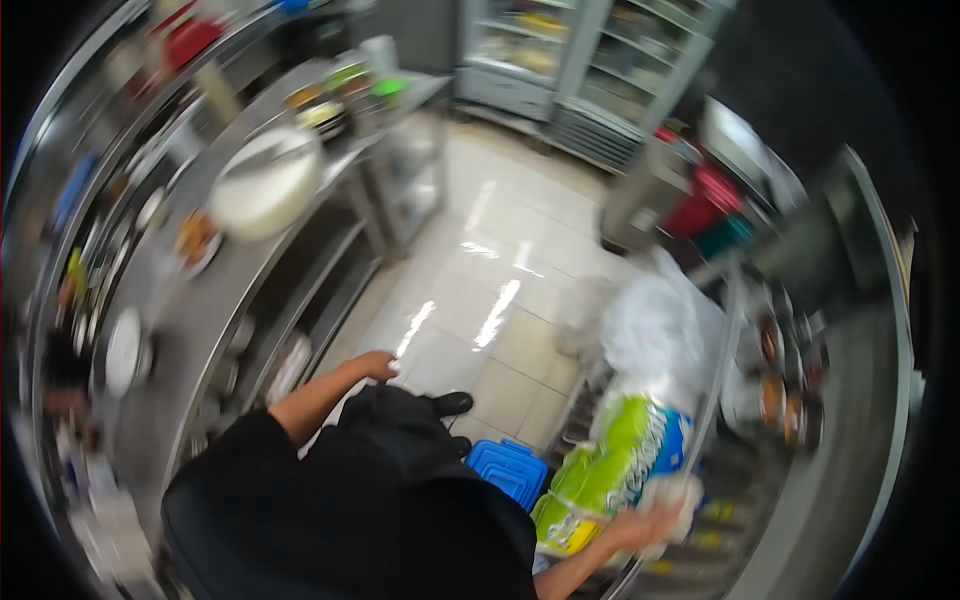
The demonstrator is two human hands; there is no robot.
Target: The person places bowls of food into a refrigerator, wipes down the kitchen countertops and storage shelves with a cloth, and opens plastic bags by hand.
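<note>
My left hand (377, 365) hangs over the floor beside my dark apron, its fingers curled closed. A small pale spot shows at the fingertips, too blurred to name. On the right, my right hand (640, 528) is closed on a whitish crumpled cloth (675, 500) at the edge of a metal counter. Next to that hand lies a large green and blue plastic package (610, 465) with printed lettering. Behind the package sits a bulky clear plastic bag (655, 320). Below and left of the package is a blue plastic container (508, 472).
A steel worktable (160, 290) runs along the left, bearing a large white tub (268, 185), a plate of food (197, 240) and a white bowl (127, 352). Glass-door fridges (560, 70) stand at the far end. A grey bin (645, 190) is at the right. The tiled floor (490, 290) reflects light.
</note>
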